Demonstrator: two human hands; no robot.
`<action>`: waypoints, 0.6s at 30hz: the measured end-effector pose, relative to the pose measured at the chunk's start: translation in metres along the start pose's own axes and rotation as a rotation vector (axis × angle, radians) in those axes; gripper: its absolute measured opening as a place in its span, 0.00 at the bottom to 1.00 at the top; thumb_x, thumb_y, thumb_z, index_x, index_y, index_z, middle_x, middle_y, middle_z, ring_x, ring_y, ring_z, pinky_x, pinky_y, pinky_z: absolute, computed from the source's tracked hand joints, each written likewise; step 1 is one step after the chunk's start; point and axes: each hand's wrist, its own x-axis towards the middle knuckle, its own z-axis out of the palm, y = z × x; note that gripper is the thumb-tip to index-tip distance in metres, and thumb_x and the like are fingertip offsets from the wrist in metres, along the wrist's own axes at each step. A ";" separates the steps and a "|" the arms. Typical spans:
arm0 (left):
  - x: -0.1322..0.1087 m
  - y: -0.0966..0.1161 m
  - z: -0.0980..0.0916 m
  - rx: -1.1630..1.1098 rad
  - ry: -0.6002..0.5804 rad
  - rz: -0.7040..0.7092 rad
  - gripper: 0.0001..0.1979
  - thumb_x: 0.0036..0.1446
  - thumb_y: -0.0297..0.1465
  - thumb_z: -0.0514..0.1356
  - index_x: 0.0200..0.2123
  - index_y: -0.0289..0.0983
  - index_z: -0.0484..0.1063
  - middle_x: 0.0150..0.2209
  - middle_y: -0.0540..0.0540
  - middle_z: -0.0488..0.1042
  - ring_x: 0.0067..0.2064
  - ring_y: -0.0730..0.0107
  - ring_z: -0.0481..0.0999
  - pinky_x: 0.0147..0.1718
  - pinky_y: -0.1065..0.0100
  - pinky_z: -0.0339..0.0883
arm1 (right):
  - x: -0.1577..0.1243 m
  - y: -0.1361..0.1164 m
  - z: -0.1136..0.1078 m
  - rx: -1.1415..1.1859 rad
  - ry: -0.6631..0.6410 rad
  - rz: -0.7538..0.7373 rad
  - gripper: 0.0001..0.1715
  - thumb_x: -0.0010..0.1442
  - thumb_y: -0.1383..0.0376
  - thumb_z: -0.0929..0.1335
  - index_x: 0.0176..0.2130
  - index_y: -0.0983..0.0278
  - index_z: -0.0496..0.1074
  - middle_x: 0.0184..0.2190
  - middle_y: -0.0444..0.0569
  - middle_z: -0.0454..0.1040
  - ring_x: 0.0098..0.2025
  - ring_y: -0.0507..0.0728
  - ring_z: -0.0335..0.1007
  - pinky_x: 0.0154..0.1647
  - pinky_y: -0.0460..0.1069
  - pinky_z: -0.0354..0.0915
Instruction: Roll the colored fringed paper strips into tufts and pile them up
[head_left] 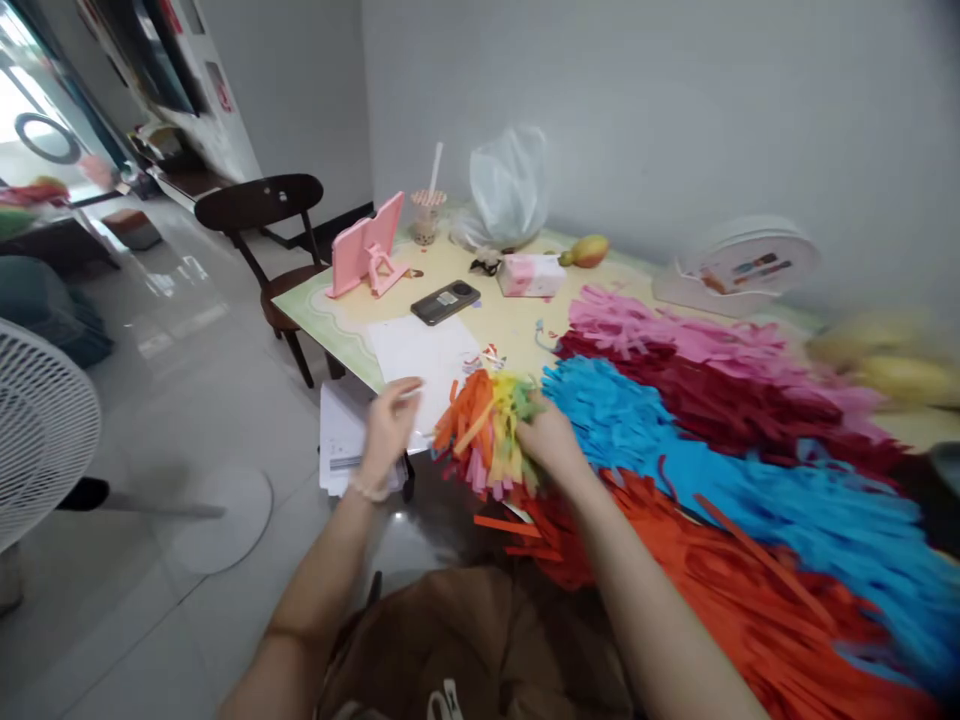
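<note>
A small, fluffy bunch of orange, yellow, green and pink papery strips (476,425) is at the near edge of the cream table with a green border (324,312). The right hand (544,425) pinches its green side. The left hand (388,430) is near but apart, fingers loosely bent, seemingly around nothing. A soft pinch should keep the strips puffy. Frilly bright-blue papery strips (622,405) lie just beside the right hand.

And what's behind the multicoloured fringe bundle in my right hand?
Beyond the fringe bundle, a white sheet and some small scraps show on the table. The bundle and your right hand hide part of the table edge directly behind.
</note>
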 end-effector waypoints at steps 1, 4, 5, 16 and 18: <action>0.001 -0.015 -0.026 0.093 0.094 -0.037 0.14 0.61 0.32 0.59 0.50 0.37 0.74 0.57 0.40 0.72 0.60 0.59 0.69 0.60 0.59 0.63 | -0.001 0.001 -0.004 -0.017 0.009 0.007 0.26 0.52 0.68 0.63 0.50 0.72 0.74 0.43 0.65 0.79 0.48 0.68 0.74 0.50 0.61 0.70; 0.010 -0.066 -0.088 0.371 0.314 -0.230 0.19 0.63 0.31 0.59 0.57 0.34 0.68 0.63 0.34 0.64 0.64 0.51 0.62 0.62 0.48 0.59 | -0.011 -0.005 -0.031 -0.080 0.115 -0.037 0.30 0.58 0.63 0.64 0.58 0.72 0.68 0.55 0.67 0.72 0.59 0.69 0.67 0.60 0.65 0.62; 0.013 -0.084 -0.100 0.451 0.350 -0.299 0.20 0.63 0.32 0.60 0.58 0.34 0.67 0.62 0.35 0.64 0.63 0.50 0.64 0.59 0.46 0.62 | -0.016 -0.011 -0.043 -0.108 0.171 -0.067 0.30 0.61 0.61 0.63 0.60 0.71 0.67 0.57 0.66 0.70 0.60 0.69 0.65 0.61 0.66 0.61; 0.026 -0.172 -0.114 0.798 0.367 -0.481 0.19 0.64 0.36 0.60 0.55 0.35 0.68 0.54 0.39 0.71 0.51 0.58 0.74 0.49 0.52 0.73 | -0.119 -0.066 -0.085 -0.037 0.412 -0.065 0.28 0.65 0.55 0.65 0.63 0.57 0.65 0.55 0.57 0.72 0.55 0.69 0.71 0.56 0.66 0.67; 0.024 -0.167 -0.120 0.789 0.388 -0.448 0.19 0.64 0.36 0.60 0.55 0.35 0.68 0.54 0.39 0.71 0.51 0.58 0.75 0.48 0.52 0.73 | -0.131 -0.069 -0.076 -0.001 0.383 -0.129 0.25 0.66 0.58 0.65 0.60 0.58 0.67 0.54 0.57 0.74 0.55 0.67 0.71 0.57 0.65 0.66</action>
